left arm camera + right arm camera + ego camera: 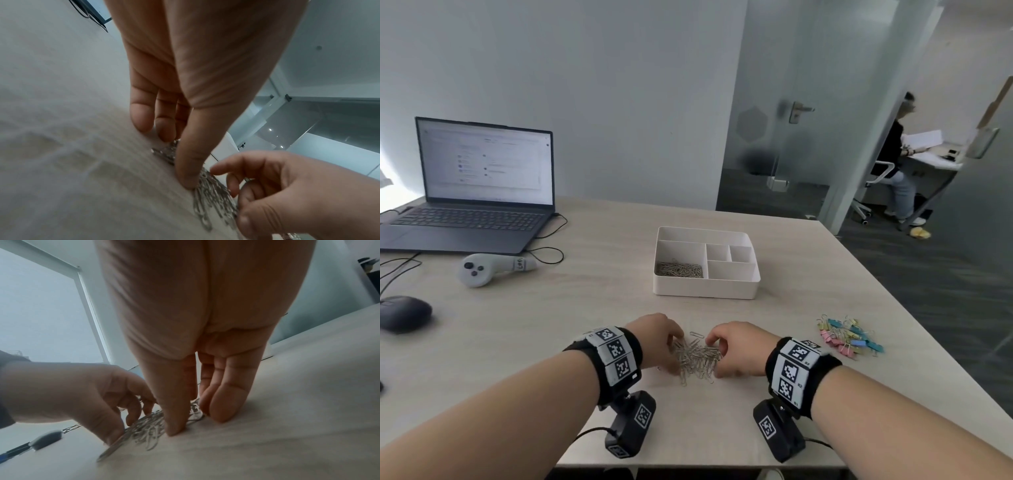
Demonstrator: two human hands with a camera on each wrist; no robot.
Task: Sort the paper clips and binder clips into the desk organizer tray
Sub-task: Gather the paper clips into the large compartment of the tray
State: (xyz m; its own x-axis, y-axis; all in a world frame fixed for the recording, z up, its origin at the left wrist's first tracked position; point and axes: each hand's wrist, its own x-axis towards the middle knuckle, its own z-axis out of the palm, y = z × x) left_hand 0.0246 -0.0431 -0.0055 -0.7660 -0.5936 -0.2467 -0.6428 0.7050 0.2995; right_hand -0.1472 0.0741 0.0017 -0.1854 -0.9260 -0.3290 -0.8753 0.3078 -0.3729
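Both hands down on the table now, left hand [657, 337] and right hand [739, 346] pinching into the paper clip pile [697, 359] from either side.

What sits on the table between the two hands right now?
A loose heap of silver wire paper clips lies between the left hand and right hand, both touching its edges. The head view shows it best; both wrist views confirm it.

Soft daylight, blurred wrist views
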